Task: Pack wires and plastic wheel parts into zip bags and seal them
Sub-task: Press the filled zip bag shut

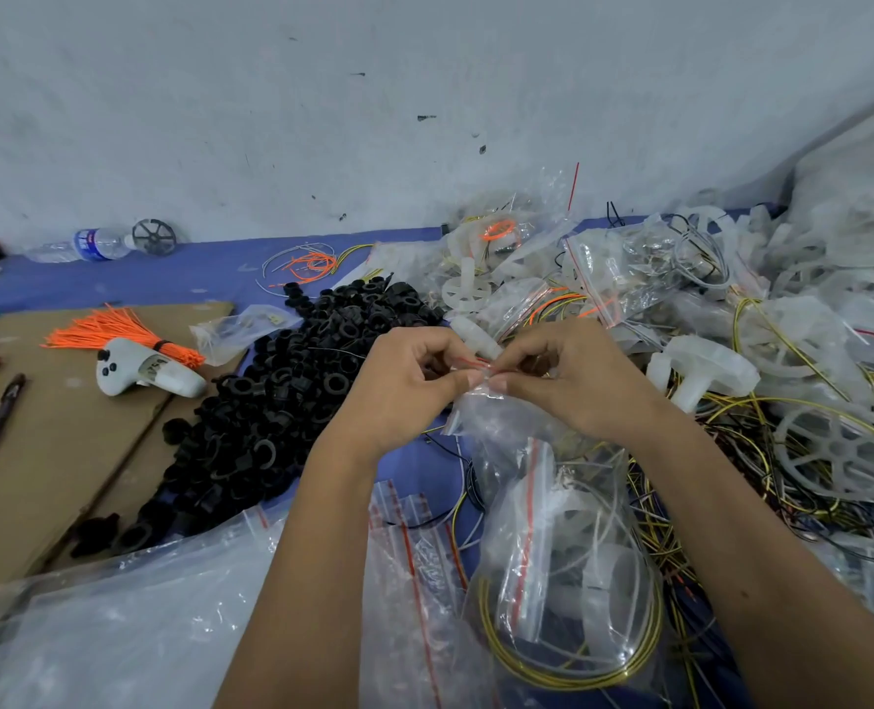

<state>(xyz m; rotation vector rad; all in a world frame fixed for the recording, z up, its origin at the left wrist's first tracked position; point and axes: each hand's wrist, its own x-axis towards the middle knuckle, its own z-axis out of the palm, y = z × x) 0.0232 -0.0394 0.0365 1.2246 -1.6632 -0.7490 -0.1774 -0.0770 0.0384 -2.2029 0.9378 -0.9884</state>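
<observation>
Both pinching the zip bag (481, 401) mouth, left hand (404, 383) and right hand (573, 381) fingertips nearly touching, probably pressing the red strip shut; contents too blurry.

A pale grey-white wall (322, 120), scuffed and flecked with dark marks, rises behind the work surface. A blue cloth (133, 278) covers the surface, with flattened brown cardboard (56, 452) laid over its left part. The light is soft and even.

Black rings (271, 401), orange ties (112, 330) — blue cloth (117, 278).
</observation>
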